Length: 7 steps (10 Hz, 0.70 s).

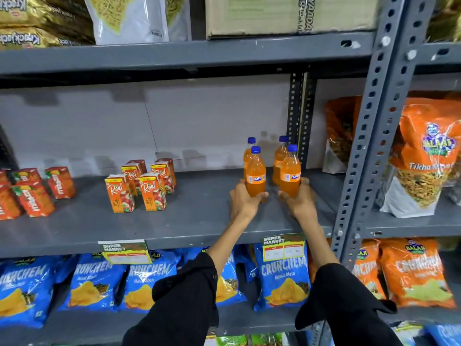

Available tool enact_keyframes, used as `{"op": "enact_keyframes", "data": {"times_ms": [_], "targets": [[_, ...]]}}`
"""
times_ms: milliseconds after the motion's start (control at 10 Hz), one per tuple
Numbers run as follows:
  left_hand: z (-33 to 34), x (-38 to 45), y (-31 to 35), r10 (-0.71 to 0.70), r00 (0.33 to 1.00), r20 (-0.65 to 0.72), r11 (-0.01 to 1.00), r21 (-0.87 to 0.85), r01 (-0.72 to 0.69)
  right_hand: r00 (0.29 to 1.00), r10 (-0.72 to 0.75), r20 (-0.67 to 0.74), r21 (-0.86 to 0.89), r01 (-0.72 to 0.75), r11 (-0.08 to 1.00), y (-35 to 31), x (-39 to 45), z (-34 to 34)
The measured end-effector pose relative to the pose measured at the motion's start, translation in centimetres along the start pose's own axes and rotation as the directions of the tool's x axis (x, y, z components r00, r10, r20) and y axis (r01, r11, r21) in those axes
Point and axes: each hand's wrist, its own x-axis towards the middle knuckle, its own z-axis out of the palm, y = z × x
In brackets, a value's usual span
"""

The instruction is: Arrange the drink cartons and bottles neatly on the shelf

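Observation:
On the grey middle shelf [189, 221] stand several orange Fanta bottles with blue caps. My left hand [243, 201] grips the front left bottle [255, 174] near its base. My right hand [299, 199] grips the front right bottle [290, 172] the same way. Two more bottles stand close behind, the back left bottle [249, 151] and the back right bottle [280, 156]. A cluster of orange Real juice cartons [141, 187] stands upright at the shelf's middle. Red-orange Maaza cartons [32, 193] stand at the far left.
A grey perforated upright post [369, 156] borders the bottles on the right. Orange snack bags [421, 161] fill the neighbouring bay. Blue Crunchem bags [97, 280] line the shelf below, with price tags [124, 250] on the edge. Bare shelf lies between cartons and bottles.

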Motion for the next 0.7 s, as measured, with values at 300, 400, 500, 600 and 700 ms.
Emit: {"op": "enact_keyframes", "data": {"times_ms": [300, 400, 500, 600, 700], "targets": [[0.3, -0.6, 0.1, 0.035, 0.999, 0.029, 0.999, 0.022, -0.036, 0.999, -0.014, 0.034, -0.020, 0.015, 1.000, -0.2, 0.0, -0.3], [0.2, -1.0, 0.4, 0.035, 0.999, 0.034, 0.999, 0.028, -0.035, 0.999, -0.004, 0.032, -0.017, 0.004, 1.000, -0.5, -0.6, -0.4], [0.2, -1.0, 0.4, 0.024, 0.999, 0.036, 0.999, 0.028, -0.025, 1.000, 0.003, 0.027, -0.024, -0.003, 1.000, -0.6, -0.6, -0.3], [-0.2, -0.9, 0.6, 0.039, 0.998, 0.044, 0.999, 0.019, -0.040, 1.000, 0.006, 0.023, -0.044, -0.005, 0.999, -1.0, -0.8, -0.3], [-0.5, -1.0, 0.7, 0.027, 0.997, 0.077, 0.999, 0.024, -0.029, 1.000, -0.004, -0.016, -0.065, 0.003, 0.998, -1.3, -1.8, -0.5]]}}
